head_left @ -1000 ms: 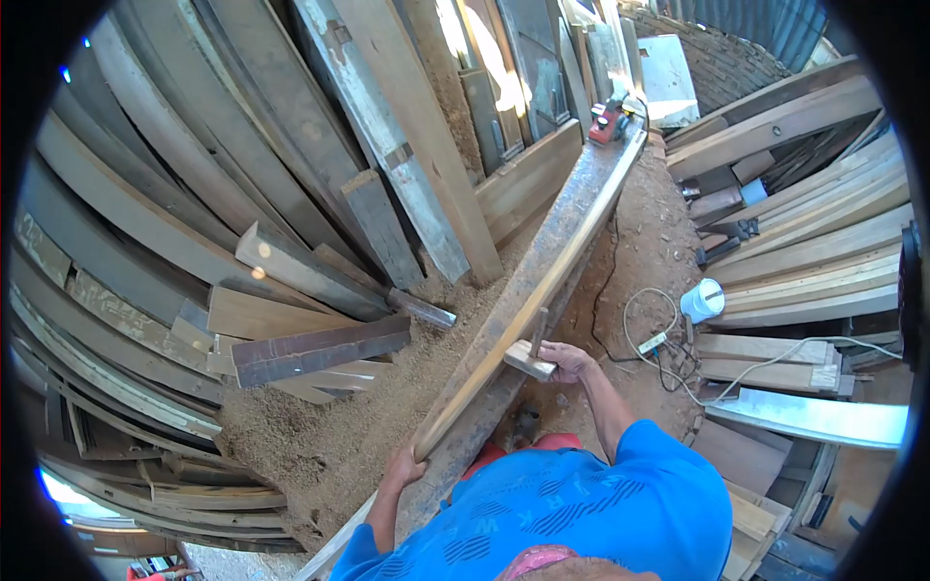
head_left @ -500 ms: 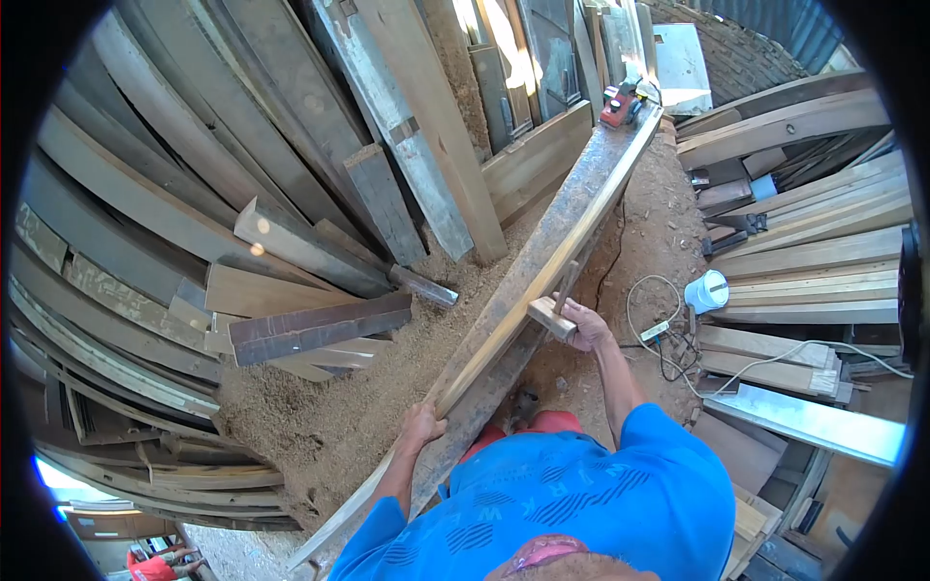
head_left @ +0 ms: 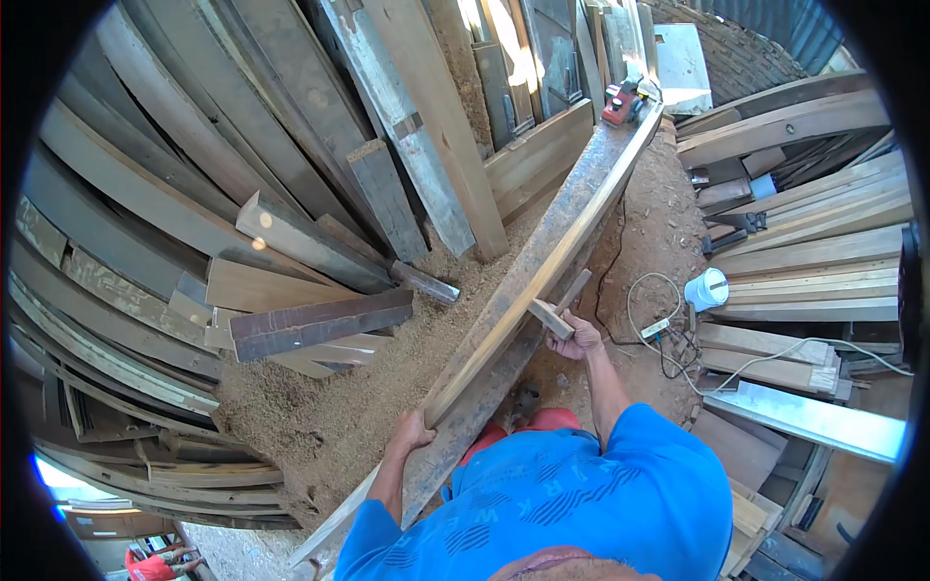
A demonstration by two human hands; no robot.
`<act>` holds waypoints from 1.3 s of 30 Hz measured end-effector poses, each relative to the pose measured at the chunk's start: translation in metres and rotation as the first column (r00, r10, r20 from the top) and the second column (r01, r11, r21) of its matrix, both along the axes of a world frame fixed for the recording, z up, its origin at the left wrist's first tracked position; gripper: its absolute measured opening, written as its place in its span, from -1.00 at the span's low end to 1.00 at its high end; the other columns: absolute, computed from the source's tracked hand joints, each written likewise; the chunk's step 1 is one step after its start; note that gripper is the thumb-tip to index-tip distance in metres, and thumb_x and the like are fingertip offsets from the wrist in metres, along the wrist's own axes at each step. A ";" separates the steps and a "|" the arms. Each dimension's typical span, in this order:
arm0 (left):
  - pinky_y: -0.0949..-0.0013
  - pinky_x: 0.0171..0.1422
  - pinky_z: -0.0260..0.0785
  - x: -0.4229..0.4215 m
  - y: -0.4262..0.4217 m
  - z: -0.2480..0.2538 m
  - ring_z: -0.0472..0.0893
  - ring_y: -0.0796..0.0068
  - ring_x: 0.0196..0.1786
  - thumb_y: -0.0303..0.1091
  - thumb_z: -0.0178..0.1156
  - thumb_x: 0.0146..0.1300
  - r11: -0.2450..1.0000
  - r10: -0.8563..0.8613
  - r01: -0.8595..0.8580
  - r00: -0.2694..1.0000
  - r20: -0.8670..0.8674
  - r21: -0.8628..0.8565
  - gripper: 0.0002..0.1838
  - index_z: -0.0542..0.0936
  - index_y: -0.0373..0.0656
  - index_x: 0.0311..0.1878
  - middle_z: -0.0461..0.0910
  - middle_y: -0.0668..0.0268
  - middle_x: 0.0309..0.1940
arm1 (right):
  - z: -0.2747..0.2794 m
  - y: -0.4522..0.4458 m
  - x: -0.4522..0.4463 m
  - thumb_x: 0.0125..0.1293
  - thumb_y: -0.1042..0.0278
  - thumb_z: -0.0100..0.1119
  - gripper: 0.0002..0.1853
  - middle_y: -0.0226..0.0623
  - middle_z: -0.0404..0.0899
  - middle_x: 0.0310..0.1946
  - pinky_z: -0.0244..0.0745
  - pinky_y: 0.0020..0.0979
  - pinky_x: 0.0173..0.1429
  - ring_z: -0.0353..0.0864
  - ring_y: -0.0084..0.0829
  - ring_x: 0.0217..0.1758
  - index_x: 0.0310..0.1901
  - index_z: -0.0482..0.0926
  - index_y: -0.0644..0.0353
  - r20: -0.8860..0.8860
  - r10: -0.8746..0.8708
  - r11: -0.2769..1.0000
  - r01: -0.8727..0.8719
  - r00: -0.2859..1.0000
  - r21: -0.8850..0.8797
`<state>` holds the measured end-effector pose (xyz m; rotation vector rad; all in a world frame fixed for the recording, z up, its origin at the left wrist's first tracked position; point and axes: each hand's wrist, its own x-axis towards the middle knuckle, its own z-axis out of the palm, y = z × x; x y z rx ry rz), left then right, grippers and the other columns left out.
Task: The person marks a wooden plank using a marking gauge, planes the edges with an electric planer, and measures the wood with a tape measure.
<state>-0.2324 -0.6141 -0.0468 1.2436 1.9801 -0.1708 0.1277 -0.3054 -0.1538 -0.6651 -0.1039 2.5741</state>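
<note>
A long, pale wooden plank (head_left: 528,310) lies on edge along a grey beam-like bench (head_left: 572,198), running diagonally away from me. My left hand (head_left: 415,430) is closed round the plank near my body. In my right hand (head_left: 578,339) is a wooden try square (head_left: 550,319), made of two pieces set at an angle. The square is beside the plank's right side, and one arm points up and away. Whether it touches the plank I cannot tell. My right fingers wrap its near end.
A red electric planer (head_left: 623,104) sits at the bench's far end, with a cable on the floor. Sawdust (head_left: 291,416) and offcuts lie left. Stacked boards (head_left: 814,276), a white bucket (head_left: 707,289) and a power strip (head_left: 655,327) are right. Another person (head_left: 153,565) is at lower left.
My right hand has drawn the try square slightly down and toward me, turning it so its long arm shows more. My left hand has shifted slightly left on the plank.
</note>
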 end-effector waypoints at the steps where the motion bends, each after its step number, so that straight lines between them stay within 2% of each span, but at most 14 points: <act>1: -0.02 0.32 0.51 -0.001 0.004 0.004 0.68 -0.19 0.14 -0.11 0.42 0.02 1.000 0.004 -0.003 1.000 0.016 -0.019 -0.41 0.69 -0.28 0.10 0.70 -0.17 0.03 | 0.006 0.003 -0.002 0.53 -0.03 0.17 -0.47 -0.28 0.69 0.06 0.60 -0.11 0.06 0.69 -0.28 0.04 0.44 0.45 -0.06 0.007 -0.020 1.000 0.020 1.000 0.005; 3: -0.02 0.31 0.52 0.002 0.007 0.009 0.67 -0.21 0.13 -0.15 0.40 0.00 0.998 0.015 -0.011 0.998 0.059 -0.063 -0.42 0.69 -0.33 0.07 0.70 -0.21 0.00 | 0.016 0.012 0.000 0.49 0.00 0.23 -0.38 -0.28 0.69 0.08 0.59 -0.13 0.07 0.68 -0.28 0.05 0.52 0.37 -0.12 -0.044 -0.003 0.999 0.005 0.999 0.043; 6: -0.03 0.32 0.51 0.021 0.007 0.020 0.67 -0.23 0.13 -0.16 0.40 -0.02 1.000 -0.009 0.008 0.999 0.034 0.024 -0.41 0.68 -0.33 0.07 0.69 -0.26 -0.03 | 0.029 0.021 0.012 0.42 0.03 0.33 -0.26 -0.33 0.68 0.11 0.58 -0.14 0.07 0.69 -0.29 0.03 0.57 0.29 -0.12 -0.042 0.000 0.997 0.003 0.999 0.075; 9: -0.02 0.33 0.51 0.039 0.006 0.007 0.66 -0.24 0.15 -0.17 0.39 -0.01 0.996 0.018 -0.020 1.000 0.021 0.088 -0.42 0.67 -0.33 0.08 0.68 -0.28 -0.01 | 0.028 0.026 0.025 0.42 0.05 0.34 -0.25 -0.33 0.66 0.16 0.59 -0.15 0.05 0.69 -0.32 0.02 0.57 0.29 -0.11 -0.035 0.014 0.994 -0.010 0.999 0.112; 21: -0.05 0.31 0.52 0.036 -0.052 0.011 0.69 -0.18 0.12 -0.14 0.40 0.03 0.987 0.153 -0.154 0.988 -0.035 -0.038 -0.35 0.63 -0.23 0.22 0.70 -0.22 -0.01 | 0.034 -0.023 0.004 0.47 0.04 0.27 -0.27 -0.33 0.67 0.18 0.65 -0.14 -0.01 0.72 -0.35 0.03 0.60 0.24 -0.14 0.020 0.062 0.996 -0.063 0.998 0.062; 22: -0.04 0.32 0.51 0.034 -0.054 0.007 0.68 -0.18 0.13 -0.12 0.41 0.03 0.986 0.157 -0.159 0.986 -0.053 -0.044 -0.32 0.61 -0.20 0.26 0.70 -0.21 0.00 | 0.031 -0.026 0.002 0.48 0.04 0.26 -0.28 -0.35 0.66 0.17 0.66 -0.13 -0.02 0.72 -0.34 0.05 0.60 0.24 -0.14 -0.023 0.067 0.996 -0.066 0.997 0.055; 24: -0.03 0.35 0.50 0.032 -0.059 0.007 0.67 -0.17 0.16 -0.10 0.42 0.04 0.987 0.143 -0.149 0.986 -0.086 -0.066 -0.25 0.57 -0.14 0.35 0.70 -0.18 0.04 | 0.033 -0.030 0.000 0.49 0.04 0.24 -0.29 -0.36 0.66 0.15 0.67 -0.15 -0.04 0.72 -0.35 0.04 0.60 0.24 -0.14 0.032 0.064 0.995 -0.066 0.997 0.078; 27: -0.02 0.41 0.44 0.029 -0.044 0.030 0.61 -0.16 0.28 -0.01 0.43 0.06 0.990 0.127 -0.122 0.990 0.059 -0.075 -0.14 0.47 -0.18 0.44 0.63 -0.22 0.18 | 0.043 -0.033 0.009 0.51 0.01 0.21 -0.39 -0.40 0.66 0.11 0.67 -0.18 -0.07 0.71 -0.40 0.00 0.53 0.37 -0.12 0.168 0.039 0.989 -0.061 0.985 0.133; 29: 0.00 0.44 0.41 0.029 -0.034 0.021 0.58 -0.16 0.33 0.06 0.43 0.08 0.992 0.099 -0.112 0.975 0.200 0.055 -0.07 0.40 -0.18 0.49 0.60 -0.22 0.23 | 0.047 -0.038 0.018 0.52 -0.01 0.20 -0.44 -0.42 0.66 0.09 0.67 -0.18 -0.08 0.69 -0.43 -0.01 0.48 0.44 -0.11 0.239 0.026 0.986 -0.065 0.971 0.157; 30: 0.01 0.46 0.39 0.027 -0.025 0.019 0.56 -0.16 0.35 0.10 0.44 0.09 0.985 0.085 -0.121 0.962 0.260 0.124 -0.03 0.37 -0.18 0.52 0.58 -0.22 0.26 | 0.054 -0.042 0.021 0.52 -0.02 0.21 -0.53 -0.42 0.66 0.05 0.66 -0.20 -0.08 0.68 -0.44 -0.02 0.36 0.55 -0.09 0.271 -0.008 0.987 -0.035 0.963 0.154; 32: 0.00 0.47 0.38 0.033 0.010 0.024 0.54 -0.15 0.39 0.15 0.43 0.12 0.978 0.136 -0.183 0.923 0.359 0.098 -0.01 0.33 -0.19 0.53 0.54 -0.21 0.32 | 0.059 -0.051 0.035 0.52 -0.01 0.21 -0.57 -0.40 0.67 0.03 0.64 -0.23 -0.12 0.67 -0.43 -0.05 0.31 0.57 -0.07 0.293 -0.041 0.986 -0.008 0.955 0.164; 36: -0.03 0.48 0.36 0.063 0.083 0.012 0.53 -0.20 0.38 0.11 0.41 0.16 0.937 -0.066 -0.044 0.952 0.299 0.347 0.00 0.28 -0.26 0.54 0.53 -0.26 0.31 | 0.056 -0.068 0.073 0.53 0.02 0.18 -0.65 -0.32 0.67 0.01 0.55 -0.25 -0.10 0.64 -0.36 -0.13 0.22 0.61 -0.05 0.281 -0.133 0.985 0.095 0.950 0.145; 37: -0.05 0.47 0.37 0.071 0.103 0.017 0.53 -0.22 0.37 0.11 0.41 0.16 0.941 -0.057 -0.051 0.950 0.307 0.333 0.01 0.26 -0.27 0.55 0.53 -0.26 0.31 | 0.051 -0.070 0.082 0.53 0.03 0.18 -0.65 -0.30 0.67 0.01 0.53 -0.26 -0.09 0.63 -0.34 -0.14 0.22 0.61 -0.04 0.264 -0.139 0.986 0.109 0.954 0.124; 39: -0.08 0.45 0.38 0.085 0.138 0.009 0.53 -0.24 0.37 0.10 0.41 0.17 0.938 -0.053 -0.054 0.955 0.293 0.344 0.02 0.22 -0.27 0.57 0.52 -0.26 0.32 | 0.044 -0.072 0.096 0.53 0.05 0.17 -0.64 -0.20 0.66 0.07 0.58 -0.08 0.10 0.68 -0.19 -0.03 0.22 0.59 0.02 0.251 -0.171 0.984 0.152 0.953 0.095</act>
